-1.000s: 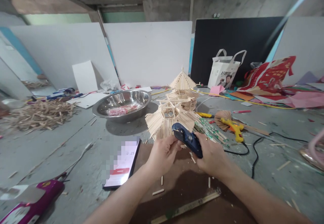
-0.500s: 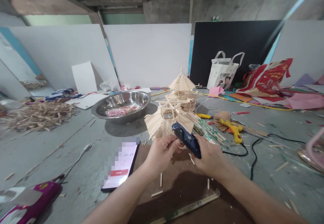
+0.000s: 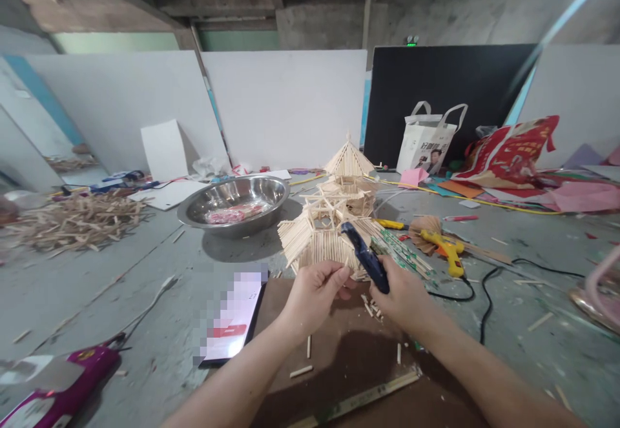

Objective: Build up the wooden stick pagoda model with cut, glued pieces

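A blue cutter [image 3: 365,257] is clasped in the right hand [image 3: 404,295], tipped toward 11 o'clock to clear the left hand [image 3: 312,295] — which is pinched shut.

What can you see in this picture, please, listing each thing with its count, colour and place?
brown board: one, brown, bottom centre.
stick model: one, pale wood, beyond the brown board.
steel bowl: one, silver, left of the stick model.
stick pile: one, tan, far left.
phone: one, black, left of the brown board.
glue gun: one, yellow, right of the stick model.
tote bag: one, white, back right.
cutter: one, dark blue, in the right hand.
left hand: one, fingers curled by the stick model's base.
right hand: one, grip shut on the cutter.
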Demonstrator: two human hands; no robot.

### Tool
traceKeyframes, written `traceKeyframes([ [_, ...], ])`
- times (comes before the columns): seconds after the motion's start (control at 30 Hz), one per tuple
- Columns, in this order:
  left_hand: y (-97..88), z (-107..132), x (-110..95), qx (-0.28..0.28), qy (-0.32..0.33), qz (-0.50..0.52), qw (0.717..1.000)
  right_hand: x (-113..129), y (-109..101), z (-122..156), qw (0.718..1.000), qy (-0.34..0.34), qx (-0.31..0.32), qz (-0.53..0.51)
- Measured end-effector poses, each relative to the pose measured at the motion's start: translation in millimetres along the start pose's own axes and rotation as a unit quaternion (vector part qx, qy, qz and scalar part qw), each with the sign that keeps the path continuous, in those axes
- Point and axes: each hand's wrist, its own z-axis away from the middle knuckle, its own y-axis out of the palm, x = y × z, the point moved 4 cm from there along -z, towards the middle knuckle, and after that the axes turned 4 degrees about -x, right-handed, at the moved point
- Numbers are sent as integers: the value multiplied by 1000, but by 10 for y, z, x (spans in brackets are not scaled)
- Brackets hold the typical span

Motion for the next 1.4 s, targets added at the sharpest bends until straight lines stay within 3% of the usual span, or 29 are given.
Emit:
traceKeyframes([
  [0.3, 0, -9, 6, 36, -32, 103, 993, -63, -83, -79, 999, 20, -3, -49],
  [0.53, -67, -3, -69, -29, 11, 26, 999, -26, -53, -36, 1000, -1, -4, -6],
  [0.77, -501, -29, -301, -166, 71, -119, 976, -99, -90, -85, 1000, 25, 17, 6],
  [0.9, -749, -171, -571, -188, 103, -248, 945, -148, -101, -102, 999, 31, 15, 11],
  [1.13, -892, -534, -841, -113, 109, -485, 860, -217, -129, -119, 999, 35, 16, 32],
  [1.4, -857, -713, -928, -22, 97, -570, 816, -277, -199, -143, 998, 39, 8, 43],
])
